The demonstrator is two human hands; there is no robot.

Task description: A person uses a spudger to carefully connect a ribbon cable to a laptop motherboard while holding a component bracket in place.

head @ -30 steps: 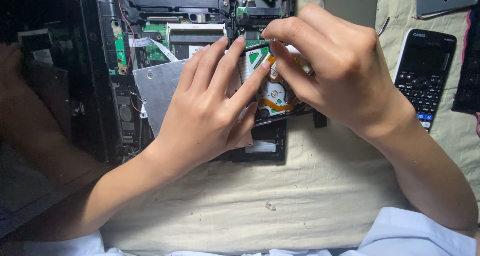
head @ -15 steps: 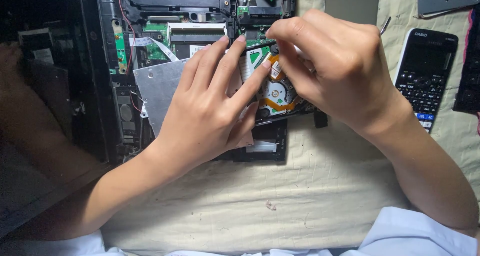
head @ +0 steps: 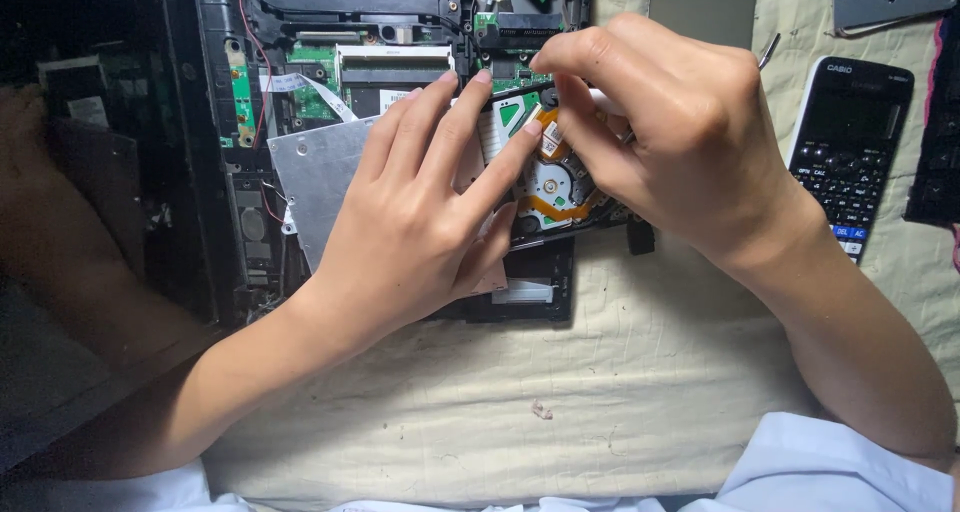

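The opened laptop chassis [head: 330,92] runs off the top edge. On it, my left hand [head: 420,222] presses flat, fingers spread, hiding most of the optical drive [head: 545,187]. My right hand [head: 680,142] pinches its far edge; the fingertips are hidden. A calculator [head: 850,152] lies right of the chassis, bare cloth [head: 600,372] below.

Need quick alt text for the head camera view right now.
Two bare hands work on an opened laptop chassis: the left hand presses on a silver optical drive, the right hand pinches at its exposed circuitry. A black calculator lies right.
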